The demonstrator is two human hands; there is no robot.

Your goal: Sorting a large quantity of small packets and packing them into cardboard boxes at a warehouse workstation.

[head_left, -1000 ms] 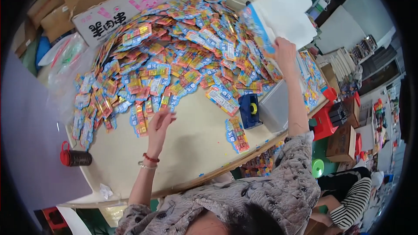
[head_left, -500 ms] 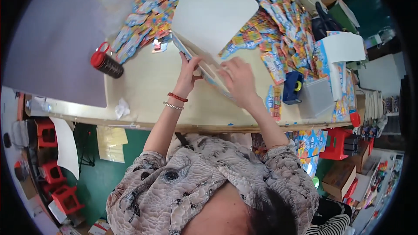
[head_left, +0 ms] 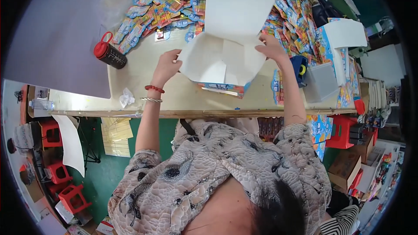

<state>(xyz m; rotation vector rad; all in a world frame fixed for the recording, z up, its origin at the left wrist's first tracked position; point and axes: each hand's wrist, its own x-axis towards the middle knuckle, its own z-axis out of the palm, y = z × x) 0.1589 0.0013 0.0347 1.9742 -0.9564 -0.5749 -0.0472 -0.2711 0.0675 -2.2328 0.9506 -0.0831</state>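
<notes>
An unfolded cardboard box (head_left: 209,59), white inside with a colourful printed outside, stands on the table in front of me. Its tall white lid (head_left: 241,6) rises away from me at the back. At the box's left edge my left hand (head_left: 166,66), with a red bead bracelet and a metal bangle on the wrist, pinches the side. My right hand (head_left: 274,48) grips the right side near the lid's fold. Behind the lid spreads a heap of small colourful blister packs (head_left: 163,13), partly hidden by it.
A dark bottle with a red cap (head_left: 110,56) and a crumpled tissue (head_left: 126,98) lie to the left. On the right are a blue tape dispenser (head_left: 298,67) and a clear plastic bin (head_left: 321,82). A large grey sheet (head_left: 56,35) covers the table's left end.
The box, narrow and tilted before, is now spread open and faces me squarely. My hands have moved apart to its two sides, and the lid has swung to the right.
</notes>
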